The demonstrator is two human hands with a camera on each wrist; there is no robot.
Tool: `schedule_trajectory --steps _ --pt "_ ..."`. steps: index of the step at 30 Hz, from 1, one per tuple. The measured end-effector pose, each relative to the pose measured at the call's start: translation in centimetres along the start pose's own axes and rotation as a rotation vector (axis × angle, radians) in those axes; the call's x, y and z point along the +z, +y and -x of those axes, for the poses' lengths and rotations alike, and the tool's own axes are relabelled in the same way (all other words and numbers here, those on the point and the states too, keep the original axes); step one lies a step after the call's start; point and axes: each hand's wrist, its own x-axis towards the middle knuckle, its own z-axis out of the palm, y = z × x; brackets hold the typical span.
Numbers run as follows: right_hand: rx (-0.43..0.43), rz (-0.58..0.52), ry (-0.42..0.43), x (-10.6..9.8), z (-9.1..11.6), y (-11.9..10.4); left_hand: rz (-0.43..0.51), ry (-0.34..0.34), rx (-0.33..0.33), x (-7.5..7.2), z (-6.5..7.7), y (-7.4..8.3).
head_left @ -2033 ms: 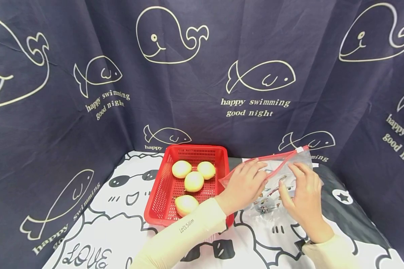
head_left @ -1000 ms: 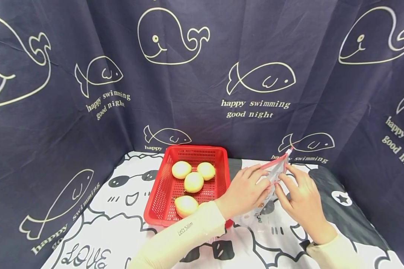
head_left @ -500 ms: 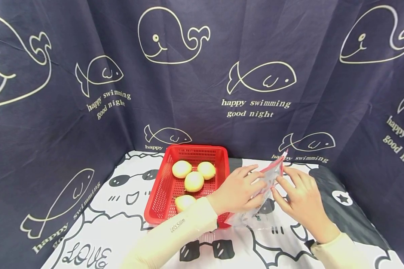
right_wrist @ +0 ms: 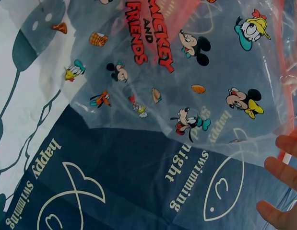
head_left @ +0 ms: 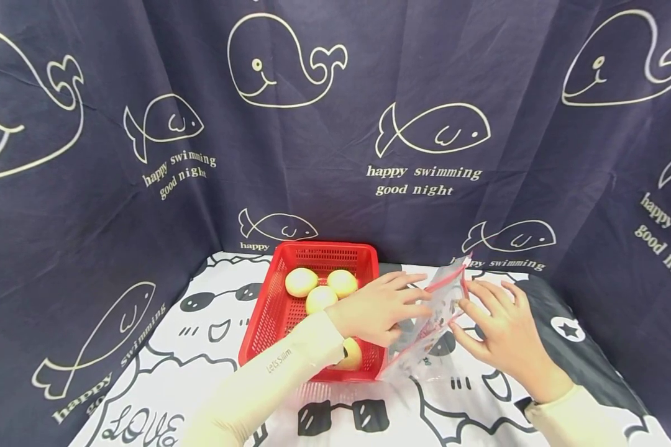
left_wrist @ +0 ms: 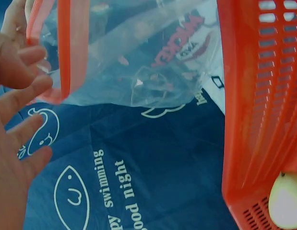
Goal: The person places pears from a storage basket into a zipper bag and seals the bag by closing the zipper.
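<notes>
A clear zip bag (head_left: 437, 305) with a red zip edge and printed cartoon figures stands tilted between the hands, its mouth spread toward the red basket. My right hand (head_left: 506, 332) holds the bag's right edge between thumb and forefinger, other fingers spread. My left hand (head_left: 373, 309) reaches over the basket's right side, fingers loosely extended, their tips right at the bag's left rim. In the left wrist view, the left fingers (left_wrist: 30, 134) are spread beside the red rim. The red basket (head_left: 255, 323) holds several pale yellow fruits (head_left: 301, 282), partly hidden by the left arm.
A white cloth (head_left: 212, 385) with black cartoon drawings covers the table. Dark blue curtains (head_left: 313, 167) with whales and fish enclose the back and sides. The basket stands close to the back curtain, left of the bag.
The bag has swung from broadside at the right to a narrower stance, its mouth turned left. My left hand has drawn back left over the basket; the right hand stays close to the bag's edge.
</notes>
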Motion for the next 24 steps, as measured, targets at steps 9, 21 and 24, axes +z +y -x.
schedule_trajectory --steps 9,21,24 --pt "-0.03 -0.014 -0.031 -0.4 0.1 0.1 -0.006 -0.107 0.056 -0.5 0.4 -0.7" --pt "-0.023 -0.042 -0.052 -0.3 0.2 0.2 -0.014 -0.024 0.101 0.6 0.7 -1.2" --pt "-0.026 -0.05 -0.052 -0.1 0.1 0.1 -0.03 0.003 0.104 0.7 0.8 -1.2"
